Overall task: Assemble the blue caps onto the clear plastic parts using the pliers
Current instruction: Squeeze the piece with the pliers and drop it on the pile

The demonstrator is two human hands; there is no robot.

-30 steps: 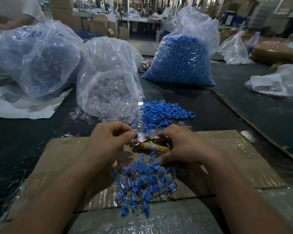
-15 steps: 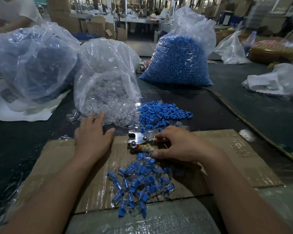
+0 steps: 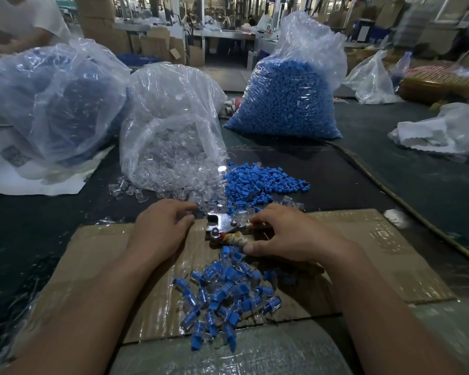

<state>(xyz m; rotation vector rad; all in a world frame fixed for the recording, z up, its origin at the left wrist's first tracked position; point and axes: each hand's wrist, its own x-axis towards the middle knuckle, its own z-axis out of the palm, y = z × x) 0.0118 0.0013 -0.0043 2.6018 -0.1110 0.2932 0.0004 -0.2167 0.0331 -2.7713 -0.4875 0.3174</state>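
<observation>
Steel taped-handle pliers (image 3: 220, 226) rest clasped in the right grip (image 3: 290, 236); left grip (image 3: 160, 234), hold unclear, should pinch one clear plastic part (image 3: 171, 194) cleanly.

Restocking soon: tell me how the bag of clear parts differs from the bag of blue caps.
The bag of clear parts lies slumped, mouth open, spilling pieces onto the table; the bag of blue caps stands upright, holding its contents. The first looks mostly slack, the second packed full. Both are transparent plastic.
</observation>
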